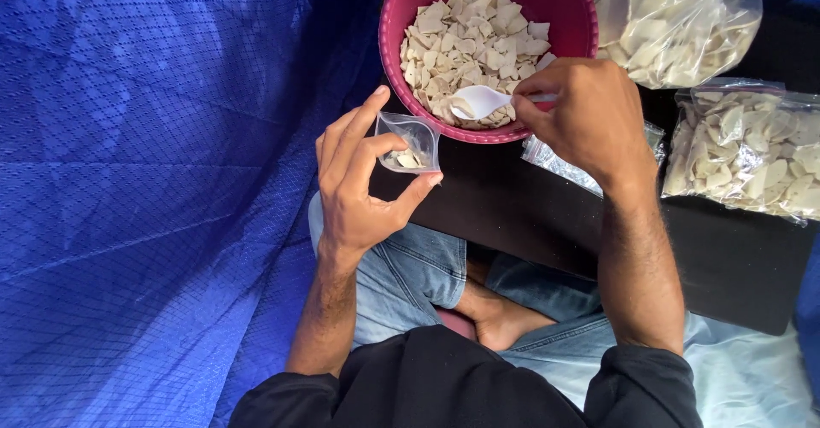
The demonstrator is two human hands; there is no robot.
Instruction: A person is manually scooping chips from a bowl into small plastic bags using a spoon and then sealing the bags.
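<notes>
The left hand point(359, 184) holds a small clear plastic bag point(409, 144) pinched between thumb and fingers, its mouth spread open and facing up toward the bowl; a few pale chips lie in its bottom. The right hand point(581, 116) is closed around the handle of a white plastic spoon point(480, 102). The spoon's long axis runs nearly level across the view, handle toward the right hand, scoop pointing left toward the bag. The scoop rests on the near rim of a pink round bowl point(395, 18), which is filled with pale, broken dried chips point(470, 48).

The bowl sits at the far edge of a black board point(726, 257) lying across the person's lap. At the board's right edge lie two clear bags packed with the same chips: one point(675, 22) at the far corner, another point(747, 150) nearer. A small flat packet point(555, 161) lies just beneath the right hand. Blue netted cloth point(145, 180) covers the floor on the left.
</notes>
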